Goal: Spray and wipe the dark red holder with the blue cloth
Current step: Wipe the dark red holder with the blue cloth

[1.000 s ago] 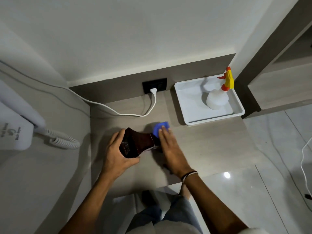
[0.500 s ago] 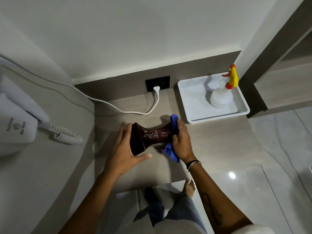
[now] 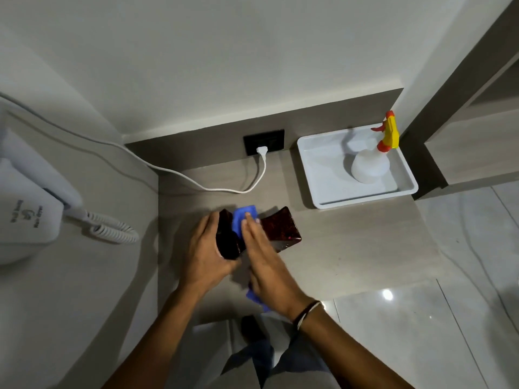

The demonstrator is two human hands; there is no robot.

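Observation:
The dark red holder (image 3: 280,228) lies on its side on the grey counter (image 3: 351,242), its flared glossy end pointing right. My left hand (image 3: 207,254) grips its dark left end. My right hand (image 3: 266,259) lies flat over the narrow middle and presses the blue cloth (image 3: 242,219) onto it; one corner of the cloth hangs out below my palm. The white spray bottle (image 3: 370,164) with a yellow and red trigger head stands in the white tray (image 3: 317,178) at the back right, away from both hands.
A white cable (image 3: 219,188) runs across the back of the counter to a black wall socket (image 3: 264,141). A wall-mounted hair dryer (image 3: 31,214) with a coiled cord hangs on the left wall. The counter's front edge drops to a glossy tiled floor (image 3: 421,318).
My right hand slid with the cloth from the holder's right end to its middle, uncovering the flared right end. My left hand still holds the left end.

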